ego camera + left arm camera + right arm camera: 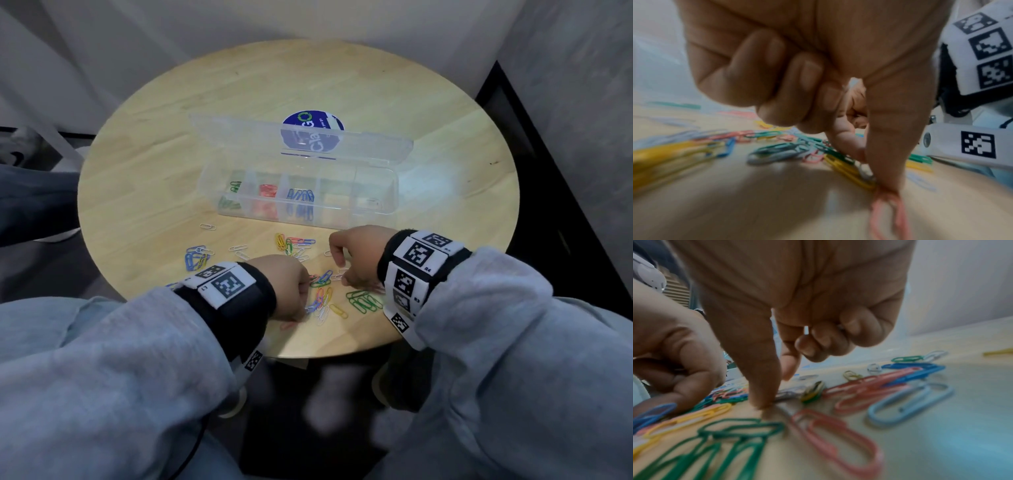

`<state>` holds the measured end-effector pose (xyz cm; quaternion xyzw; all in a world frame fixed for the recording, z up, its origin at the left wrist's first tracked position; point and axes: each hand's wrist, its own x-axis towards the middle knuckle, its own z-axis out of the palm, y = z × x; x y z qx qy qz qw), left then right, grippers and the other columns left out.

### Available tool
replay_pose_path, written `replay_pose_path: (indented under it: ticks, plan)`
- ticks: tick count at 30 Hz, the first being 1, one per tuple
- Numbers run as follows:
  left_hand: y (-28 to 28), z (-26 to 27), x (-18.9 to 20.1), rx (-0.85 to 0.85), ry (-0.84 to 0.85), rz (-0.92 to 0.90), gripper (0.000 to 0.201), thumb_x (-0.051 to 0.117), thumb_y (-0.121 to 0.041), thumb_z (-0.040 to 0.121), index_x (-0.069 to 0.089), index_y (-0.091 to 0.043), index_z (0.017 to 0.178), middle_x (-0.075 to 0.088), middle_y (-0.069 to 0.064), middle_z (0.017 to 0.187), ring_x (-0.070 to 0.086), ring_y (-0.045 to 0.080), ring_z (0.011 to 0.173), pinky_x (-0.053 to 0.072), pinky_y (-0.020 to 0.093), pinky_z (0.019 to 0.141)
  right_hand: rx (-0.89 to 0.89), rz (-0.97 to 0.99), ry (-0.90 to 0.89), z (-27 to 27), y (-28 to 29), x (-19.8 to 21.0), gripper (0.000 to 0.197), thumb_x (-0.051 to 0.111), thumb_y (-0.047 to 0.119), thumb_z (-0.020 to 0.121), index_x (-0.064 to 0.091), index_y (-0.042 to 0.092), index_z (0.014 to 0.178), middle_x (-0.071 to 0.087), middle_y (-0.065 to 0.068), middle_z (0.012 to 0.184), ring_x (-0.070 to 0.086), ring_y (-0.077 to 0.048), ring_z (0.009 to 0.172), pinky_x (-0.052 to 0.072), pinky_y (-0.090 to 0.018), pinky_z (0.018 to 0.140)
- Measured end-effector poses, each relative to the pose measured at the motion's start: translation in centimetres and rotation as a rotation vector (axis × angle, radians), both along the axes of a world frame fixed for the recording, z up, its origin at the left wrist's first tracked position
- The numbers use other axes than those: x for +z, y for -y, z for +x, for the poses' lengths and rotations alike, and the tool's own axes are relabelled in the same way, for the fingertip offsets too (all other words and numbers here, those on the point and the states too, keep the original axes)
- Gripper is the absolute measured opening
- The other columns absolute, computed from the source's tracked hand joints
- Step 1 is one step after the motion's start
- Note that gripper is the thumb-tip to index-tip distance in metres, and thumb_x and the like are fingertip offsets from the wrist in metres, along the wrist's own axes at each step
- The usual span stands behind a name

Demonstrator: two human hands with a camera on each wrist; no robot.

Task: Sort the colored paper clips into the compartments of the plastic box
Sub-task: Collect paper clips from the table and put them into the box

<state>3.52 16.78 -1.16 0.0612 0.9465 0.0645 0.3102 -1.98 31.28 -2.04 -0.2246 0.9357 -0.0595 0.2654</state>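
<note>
A clear plastic box [342,216] stands open mid-table, with green clips [234,186], red clips [268,191] and blue clips [301,196] in separate compartments. Loose coloured clips [322,294] lie between my hands near the front edge. My left hand [303,308] has its outer fingers curled. Its thumb tip [888,186] pins a red clip [874,211] to the table, and the forefinger is just behind. My right hand [774,391] points thumb and forefinger down onto a white clip [786,394], with the other fingers curled.
The box lid [239,137] leans back behind the compartments, over a round blue sticker [313,118]. More clips lie in a green group [364,301], a blue group [196,257] and a mixed heap [294,245]. The round table's front edge [325,354] is close to my wrists.
</note>
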Motion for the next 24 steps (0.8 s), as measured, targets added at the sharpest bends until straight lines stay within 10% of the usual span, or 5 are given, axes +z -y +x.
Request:
replay_pose_path:
  ticks: [8,11,16,24]
  plan:
    - [1.9,-0.9,0.3,0.244,0.116,0.38,0.022,0.072,-0.012,0.072,0.055,-0.018,0.059,0.054,-0.005,0.052,0.046,0.003,0.042,0.035,0.013,0.042,0.05,0.076,0.034,-0.1,0.5,0.2,0.013,0.066,0.019,0.08,0.054,0.023,0.082,0.044,0.009,0.067,0.049,-0.018,0.077,0.03,-0.02,0.049]
    - [2.8,-1.4,0.5,0.378,0.175,0.639,0.029,0.073,-0.004,0.067,0.052,-0.017,0.052,0.056,0.012,0.062,0.046,0.018,0.053,0.034,0.019,0.048,0.073,0.138,0.029,0.1,1.1,0.5,0.007,0.056,0.014,0.081,0.058,0.02,0.083,0.05,0.007,0.067,0.052,-0.019,0.075,0.033,-0.018,0.049]
    - [3.4,-2.0,0.5,0.594,0.187,0.887,0.032,0.053,0.013,0.083,0.048,-0.011,0.064,0.057,-0.004,0.043,0.045,0.008,0.039,0.034,0.012,0.035,0.063,0.167,0.05,0.2,1.4,0.0,0.012,0.057,0.016,0.072,0.065,0.017,0.08,0.065,-0.001,0.081,0.059,-0.022,0.075,0.05,-0.028,0.066]
    - [2.5,-2.0,0.5,0.67,0.279,0.915,0.035,0.032,0.008,0.087,0.058,-0.009,0.073,0.047,0.003,0.046,0.04,0.008,0.034,0.032,0.014,0.035,-0.065,-0.067,0.132,-0.1,-0.3,1.7,0.006,0.068,0.017,0.07,0.064,0.017,0.066,0.061,0.005,0.062,0.055,-0.011,0.059,0.049,-0.024,0.06]
